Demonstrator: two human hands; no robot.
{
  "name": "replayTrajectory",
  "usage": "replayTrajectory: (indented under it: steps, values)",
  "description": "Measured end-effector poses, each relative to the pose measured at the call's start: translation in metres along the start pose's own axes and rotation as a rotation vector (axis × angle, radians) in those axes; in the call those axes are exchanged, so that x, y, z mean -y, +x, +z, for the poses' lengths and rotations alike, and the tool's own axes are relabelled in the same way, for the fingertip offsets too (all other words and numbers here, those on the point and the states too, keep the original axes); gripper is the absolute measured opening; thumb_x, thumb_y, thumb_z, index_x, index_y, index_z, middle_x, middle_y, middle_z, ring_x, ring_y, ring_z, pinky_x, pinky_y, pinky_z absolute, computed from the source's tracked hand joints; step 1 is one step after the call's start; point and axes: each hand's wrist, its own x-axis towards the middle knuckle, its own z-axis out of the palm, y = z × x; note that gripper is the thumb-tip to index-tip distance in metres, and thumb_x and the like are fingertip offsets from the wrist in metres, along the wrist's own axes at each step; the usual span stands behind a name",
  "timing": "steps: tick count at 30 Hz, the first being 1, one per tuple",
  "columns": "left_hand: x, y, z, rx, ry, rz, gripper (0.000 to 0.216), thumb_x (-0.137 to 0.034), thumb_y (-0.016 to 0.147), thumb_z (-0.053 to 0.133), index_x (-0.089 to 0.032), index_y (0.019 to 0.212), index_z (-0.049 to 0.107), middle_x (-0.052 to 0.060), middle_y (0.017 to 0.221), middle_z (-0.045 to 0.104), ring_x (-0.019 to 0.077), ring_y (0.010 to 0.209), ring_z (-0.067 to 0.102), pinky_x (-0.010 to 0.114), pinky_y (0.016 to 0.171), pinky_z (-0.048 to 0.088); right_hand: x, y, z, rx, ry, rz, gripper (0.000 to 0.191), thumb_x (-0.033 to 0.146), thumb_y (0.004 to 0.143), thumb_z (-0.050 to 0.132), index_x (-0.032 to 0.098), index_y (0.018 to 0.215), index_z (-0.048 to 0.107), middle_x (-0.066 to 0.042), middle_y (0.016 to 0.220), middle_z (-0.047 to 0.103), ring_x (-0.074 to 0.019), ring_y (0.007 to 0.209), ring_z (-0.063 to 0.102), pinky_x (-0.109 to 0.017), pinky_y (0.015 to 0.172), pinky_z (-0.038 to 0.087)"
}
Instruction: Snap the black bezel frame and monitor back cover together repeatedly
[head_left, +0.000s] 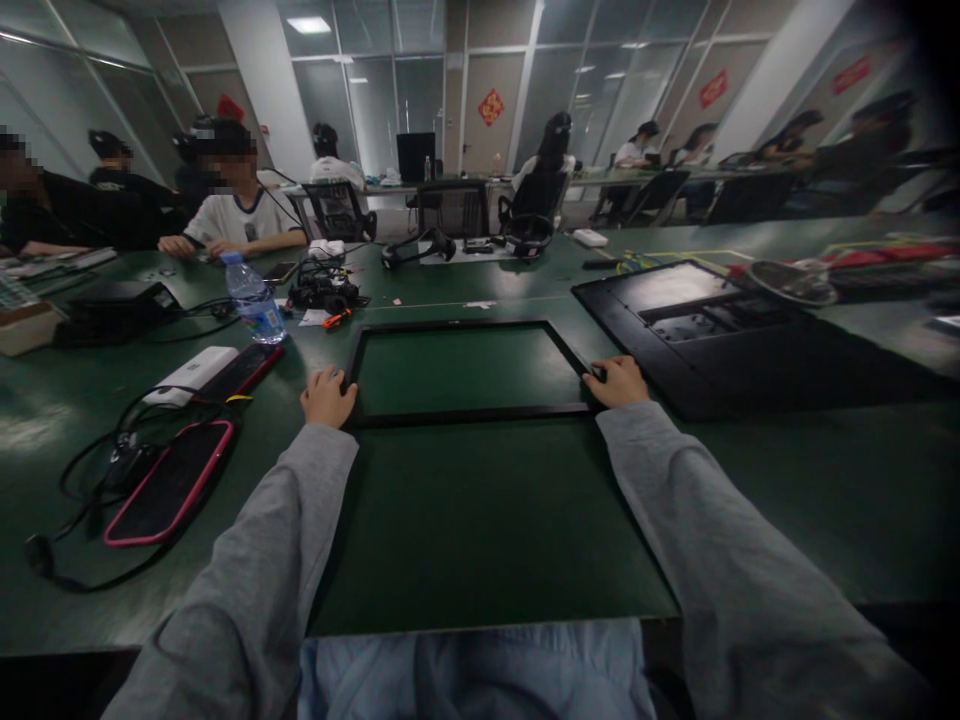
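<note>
A thin black rectangular frame [480, 413], like a monitor bezel, lies in front of me on the green table [487, 520]. Through its opening the green tabletop shows. My left hand [328, 397] is closed around the frame's left side, close to the near corner. At the right side, also near the front corner, my right hand [621, 382] grips it with the fingers curled over the edge. Right of the frame lies a large black panel [720, 360], which looks like the back of a screen.
To the left are a phone in a pink case [172, 485], black cables [75, 580], a white power bank [192, 375] and a water bottle [253, 300]. Farther back lie a tangle of black parts [326, 285] and a black headset [418, 248]. A person [244, 215] sits across the table.
</note>
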Motion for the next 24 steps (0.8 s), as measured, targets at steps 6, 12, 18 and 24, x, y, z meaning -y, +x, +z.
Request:
replayTrajectory:
  steps: [6,12,18,24]
  values:
    - [-0.005,-0.004,-0.003,-0.007,-0.056,-0.005,0.036,-0.027,0.094,0.056,-0.026,0.127,0.069,0.010,0.159,0.053,0.0376,0.148,0.040,0.068,0.116,0.036,0.001,-0.002,0.004,0.008,-0.046,-0.033,0.032,0.029,0.082,0.063,0.017,0.108,0.077,-0.018,0.121,0.062,-0.0358,0.119,0.058,-0.056,0.103,0.049]
    - [-0.012,-0.006,-0.008,-0.089,-0.083,0.029,0.042,-0.022,0.095,0.051,-0.022,0.135,0.063,0.012,0.155,0.057,0.0360,0.146,0.043,0.062,0.116,0.038,0.006,-0.001,0.004,-0.046,0.079,-0.009,0.036,0.028,0.084,0.058,0.018,0.115,0.071,-0.018,0.126,0.066,-0.0368,0.123,0.060,-0.061,0.107,0.045]
    - [-0.021,-0.010,-0.019,-0.425,-0.244,0.107,0.054,-0.029,0.104,0.037,-0.012,0.156,0.039,0.017,0.149,0.061,0.0282,0.134,0.058,0.044,0.115,0.041,0.020,-0.008,-0.010,-0.399,0.386,-0.130,0.054,0.036,0.099,0.041,0.012,0.147,0.046,-0.012,0.106,0.074,-0.0225,0.092,0.072,-0.041,0.099,0.053]
    - [-0.021,-0.012,-0.017,-0.377,-0.331,0.047,0.051,-0.029,0.105,0.040,-0.018,0.155,0.035,0.008,0.121,0.077,0.0217,0.096,0.075,0.038,0.104,0.047,0.024,-0.009,-0.006,-0.349,0.466,-0.097,0.046,0.035,0.100,0.038,0.017,0.142,0.041,-0.008,0.098,0.073,-0.0196,0.075,0.072,-0.037,0.083,0.058]
